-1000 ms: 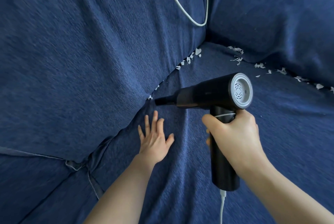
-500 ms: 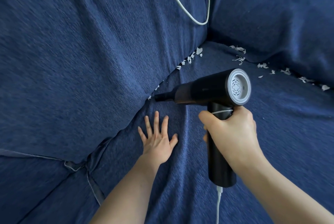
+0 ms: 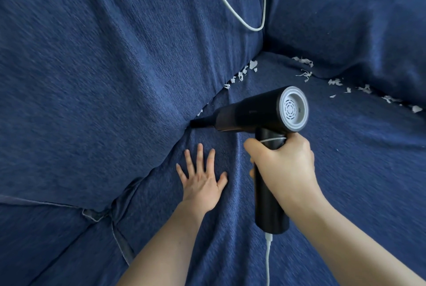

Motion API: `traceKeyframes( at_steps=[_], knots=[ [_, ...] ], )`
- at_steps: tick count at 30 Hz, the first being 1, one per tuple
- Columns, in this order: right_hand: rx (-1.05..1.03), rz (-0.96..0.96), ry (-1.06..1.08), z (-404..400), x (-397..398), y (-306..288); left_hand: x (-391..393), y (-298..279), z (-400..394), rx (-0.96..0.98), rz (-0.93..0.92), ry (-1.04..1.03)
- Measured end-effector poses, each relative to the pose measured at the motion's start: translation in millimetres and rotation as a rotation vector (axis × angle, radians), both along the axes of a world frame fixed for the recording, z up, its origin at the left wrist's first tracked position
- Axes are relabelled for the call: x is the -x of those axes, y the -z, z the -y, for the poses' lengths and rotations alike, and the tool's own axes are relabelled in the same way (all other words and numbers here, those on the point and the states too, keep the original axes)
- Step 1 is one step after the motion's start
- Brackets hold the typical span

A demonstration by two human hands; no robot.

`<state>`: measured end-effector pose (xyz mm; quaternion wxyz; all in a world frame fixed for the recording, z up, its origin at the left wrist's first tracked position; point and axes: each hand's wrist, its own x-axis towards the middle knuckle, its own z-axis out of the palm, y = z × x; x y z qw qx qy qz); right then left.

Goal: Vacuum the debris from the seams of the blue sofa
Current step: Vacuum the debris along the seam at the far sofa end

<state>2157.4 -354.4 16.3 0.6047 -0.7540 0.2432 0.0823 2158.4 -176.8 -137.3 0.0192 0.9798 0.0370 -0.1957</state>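
The right hand [image 3: 282, 165] grips the vacuum [image 3: 255, 115] by its handle; the nozzle tip sits in the sofa [image 3: 92, 66] seam. The left hand [image 3: 202, 182] lies flat, fingers spread, pressing the seat beside that seam. Debris [image 3: 242, 73] lies further along the seam. Risk: the nozzle may snag loose fabric, or the cord [image 3: 268, 260] may drag. Both forearms reach forward.

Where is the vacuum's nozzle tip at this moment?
In the head view, left of centre: the nozzle tip sits in the seam between back cushion and seat, just above the left hand.
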Motion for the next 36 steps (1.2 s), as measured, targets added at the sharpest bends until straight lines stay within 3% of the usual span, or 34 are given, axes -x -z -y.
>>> traceKeyframes(
  at_steps=[14, 18, 25, 36],
  knots=[
    [-0.111, -0.057, 0.058, -20, 0, 8, 8, -5, 5, -0.080, -0.027, 0.070],
    [-0.155, -0.074, 0.125, -15, 11, 9, 12, -10, 9, -0.026, 0.070, 0.116],
    [-0.178, -0.100, 0.108, -21, 6, 15, 15, 7, 1, -0.064, -0.023, 0.120],
    [-0.111, -0.028, 0.105, 15, -5, 14, -36, 1, 19, 0.111, 0.038, 0.069]
  ],
)
